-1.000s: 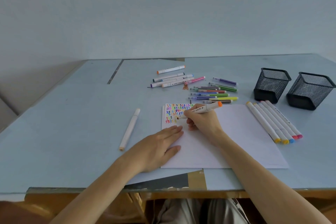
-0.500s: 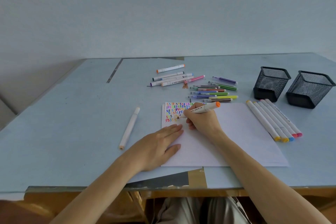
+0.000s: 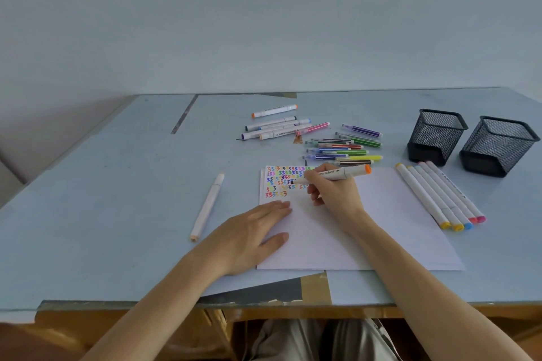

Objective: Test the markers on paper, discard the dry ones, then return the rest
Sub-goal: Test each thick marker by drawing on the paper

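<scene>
An orange-capped marker [image 3: 333, 175] is gripped in the curled fingers of the right hand [image 3: 334, 193], its tip set down among the coloured test squiggles [image 3: 286, 182] at the 10 o'clock corner of the white paper sheet [image 3: 381, 228]. The sheet is pressed flat at its 8 o'clock edge by the left hand [image 3: 249, 240], fingers straight. A lone white marker [image 3: 207, 206] lies on the tabletop [image 3: 102, 214] at 9 o'clock of the sheet. Five white-barrelled markers [image 3: 440, 196] lie side by side at 3 o'clock, thin striped markers [image 3: 346, 146] are scattered at 12 o'clock, and two black mesh holders [image 3: 469, 141] stand at 2 o'clock.
</scene>
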